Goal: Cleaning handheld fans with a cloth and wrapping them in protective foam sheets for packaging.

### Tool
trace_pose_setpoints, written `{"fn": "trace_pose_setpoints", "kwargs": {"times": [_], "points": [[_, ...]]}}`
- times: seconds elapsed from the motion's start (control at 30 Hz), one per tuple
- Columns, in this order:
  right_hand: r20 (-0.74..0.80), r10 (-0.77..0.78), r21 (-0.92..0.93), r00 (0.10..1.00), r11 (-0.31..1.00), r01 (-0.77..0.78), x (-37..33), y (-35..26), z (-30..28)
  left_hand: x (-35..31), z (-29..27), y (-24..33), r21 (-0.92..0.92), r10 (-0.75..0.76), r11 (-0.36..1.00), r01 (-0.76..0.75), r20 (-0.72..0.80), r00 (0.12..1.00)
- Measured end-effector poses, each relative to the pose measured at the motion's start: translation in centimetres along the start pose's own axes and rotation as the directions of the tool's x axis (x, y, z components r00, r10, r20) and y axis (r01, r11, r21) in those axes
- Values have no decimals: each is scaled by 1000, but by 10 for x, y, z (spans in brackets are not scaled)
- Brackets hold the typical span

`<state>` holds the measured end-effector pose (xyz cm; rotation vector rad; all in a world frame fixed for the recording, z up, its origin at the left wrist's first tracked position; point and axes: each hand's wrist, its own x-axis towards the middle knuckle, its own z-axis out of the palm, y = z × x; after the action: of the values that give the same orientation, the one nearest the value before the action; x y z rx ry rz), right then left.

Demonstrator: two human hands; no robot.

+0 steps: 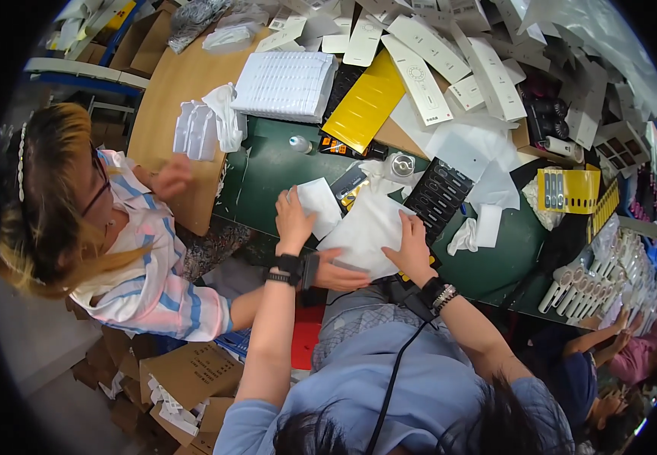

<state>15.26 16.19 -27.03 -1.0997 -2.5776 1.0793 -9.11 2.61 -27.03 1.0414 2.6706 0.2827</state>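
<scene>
A plain white sheet or flat bag [370, 231] lies at the front edge of the green table, partly over my lap. My right hand [412, 250] grips its right side, thumb on top and fingers along the edge. My left hand [294, 224] rests at the left edge of a smaller white square piece [319, 203], fingers stretched out and apart. Below it, a co-worker's hand [341, 274] reaches in from the left and touches the sheet's lower left part. A black-and-yellow printed packet [349, 186] lies just behind the sheet.
Right of the sheet lies a black slotted tray [440, 196]. Farther back are a yellow tray [365, 102], a stack of white trays [285, 85], a small bottle [300, 144] and a heap of white boxes [419, 72]. White-handled tools [571, 292] line the right. The co-worker [154, 258] sits at the left.
</scene>
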Motion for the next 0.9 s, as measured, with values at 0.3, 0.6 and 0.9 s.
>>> {"fn": "trace_pose_setpoints", "kwargs": {"times": [0.3, 0.6, 0.9], "points": [[131, -107, 229, 985, 971, 75, 12, 16, 15, 38, 16, -42, 56, -66, 997, 57, 191, 979], [98, -138, 153, 986, 981, 123, 47, 34, -8, -6, -32, 38, -852, 239, 414, 322, 443, 864], [-92, -236, 18, 967, 971, 239, 37, 36, -35, -31, 52, 99, -149, 61, 986, -70, -65, 996]]}}
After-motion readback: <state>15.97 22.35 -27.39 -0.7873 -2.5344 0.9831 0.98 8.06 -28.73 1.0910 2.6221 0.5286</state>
